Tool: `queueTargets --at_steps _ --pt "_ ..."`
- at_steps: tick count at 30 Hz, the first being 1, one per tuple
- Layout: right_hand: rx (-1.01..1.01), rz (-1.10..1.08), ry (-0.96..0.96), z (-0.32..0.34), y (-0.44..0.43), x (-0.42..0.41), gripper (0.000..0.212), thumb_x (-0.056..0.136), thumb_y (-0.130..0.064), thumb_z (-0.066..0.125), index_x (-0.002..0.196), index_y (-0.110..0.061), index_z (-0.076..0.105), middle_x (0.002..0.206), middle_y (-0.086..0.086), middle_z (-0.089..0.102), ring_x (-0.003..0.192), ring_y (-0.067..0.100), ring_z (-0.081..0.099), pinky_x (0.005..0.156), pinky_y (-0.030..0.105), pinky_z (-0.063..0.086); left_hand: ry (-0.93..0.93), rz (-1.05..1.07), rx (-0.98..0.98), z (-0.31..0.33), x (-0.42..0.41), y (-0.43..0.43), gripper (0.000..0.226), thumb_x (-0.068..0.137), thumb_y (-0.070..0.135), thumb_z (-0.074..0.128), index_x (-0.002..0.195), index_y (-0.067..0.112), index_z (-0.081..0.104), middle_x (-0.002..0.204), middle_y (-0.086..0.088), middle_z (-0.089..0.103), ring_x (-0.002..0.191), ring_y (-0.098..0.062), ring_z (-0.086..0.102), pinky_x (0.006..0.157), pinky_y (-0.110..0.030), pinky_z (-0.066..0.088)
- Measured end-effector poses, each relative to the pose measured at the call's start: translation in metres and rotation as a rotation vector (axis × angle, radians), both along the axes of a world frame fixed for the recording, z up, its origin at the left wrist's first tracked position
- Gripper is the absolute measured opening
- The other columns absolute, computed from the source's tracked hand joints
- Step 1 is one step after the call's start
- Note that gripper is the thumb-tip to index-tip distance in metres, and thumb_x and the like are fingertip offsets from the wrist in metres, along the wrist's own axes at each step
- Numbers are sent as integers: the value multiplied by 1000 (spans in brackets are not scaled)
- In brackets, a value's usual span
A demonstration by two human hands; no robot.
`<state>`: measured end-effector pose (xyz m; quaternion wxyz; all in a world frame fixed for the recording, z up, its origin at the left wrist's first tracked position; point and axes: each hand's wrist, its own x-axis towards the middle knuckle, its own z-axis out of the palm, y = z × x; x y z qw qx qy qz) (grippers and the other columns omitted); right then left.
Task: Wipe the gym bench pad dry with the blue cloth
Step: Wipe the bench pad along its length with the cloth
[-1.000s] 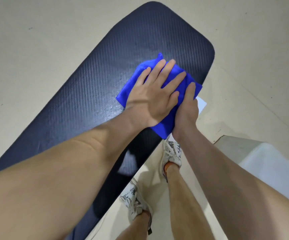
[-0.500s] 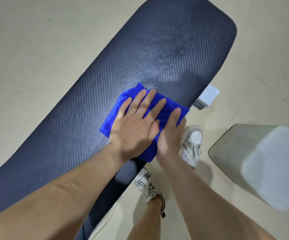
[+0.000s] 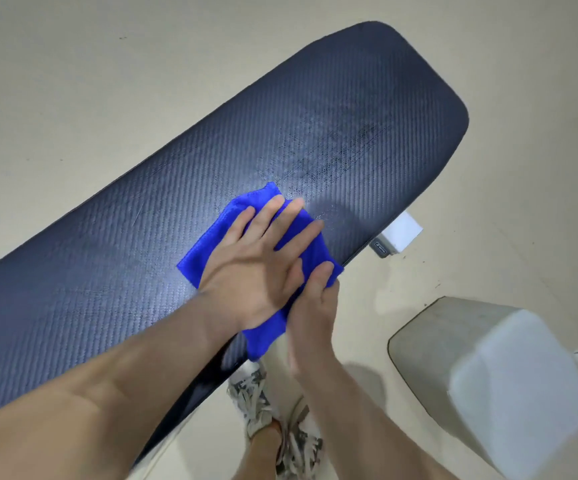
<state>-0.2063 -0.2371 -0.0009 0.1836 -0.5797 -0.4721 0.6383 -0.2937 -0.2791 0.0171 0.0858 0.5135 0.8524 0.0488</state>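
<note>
Cloth pressed on bench pad [image 3: 142, 244]

Your left hand [image 3: 256, 268] lay flat, fingers spread, on the blue cloth [image 3: 266, 334] at the pad's near edge; your right hand [image 3: 315, 306] gripped its corner. The pad's long axis ran lower-left to upper-right.

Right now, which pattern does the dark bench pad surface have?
The dark navy bench pad has a fine diagonal woven pattern like carbon fibre, seen best in the head view.

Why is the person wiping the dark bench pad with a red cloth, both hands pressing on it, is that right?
Not quite. The cloth is blue, not red, as the head view shows. The rest holds: the left hand and right hand both press it on the dark bench pad.
</note>
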Motion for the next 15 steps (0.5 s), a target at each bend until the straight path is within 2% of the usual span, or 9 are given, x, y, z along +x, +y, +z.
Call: queueTargets --at_steps 2,6,11,13,15 --pt "9 -8 -99 -3 19 -1 48 99 -52 28 113 -18 58 114 -2 68 106 15 63 96 38 50 6 -6 33 -3 -3 17 55 91 42 26 143 32 38 155 -3 30 143 -24 25 115 -43 15" --pt "22 -45 -178 2 49 -11 52 97 -54 29 110 -14 60 108 2 68 100 20 64 86 37 53 59 21 118 -10 -7 22 52 94 39 33 144 28 37 155 -5 31 141 -24 30 114 -43 23" --pt "-55 -175 -103 5 31 -15 47 93 -57 38 117 -20 56 113 -3 66 100 15 64 90 38 53 77 101 215 -14 -1 12 48 94 37 34 140 27 45 152 -7 37 139 -24 35 112 -45 27" --pt "-54 -158 -69 3 14 -12 52 92 -57 39 121 -17 54 115 1 67 101 18 65 92 44 53 79 98 185 -13 2 -2 48 94 37 33 139 28 46 151 -6 37 139 -24 35 113 -45 26" --pt "-65 -136 -80 1 -6 -7 51 93 -58 37 121 -17 50 112 -3 66 101 16 64 93 43 52 58 104 145 -12 5 -20 49 93 37 34 141 29 44 153 -5 35 141 -23 31 114 -45 23"
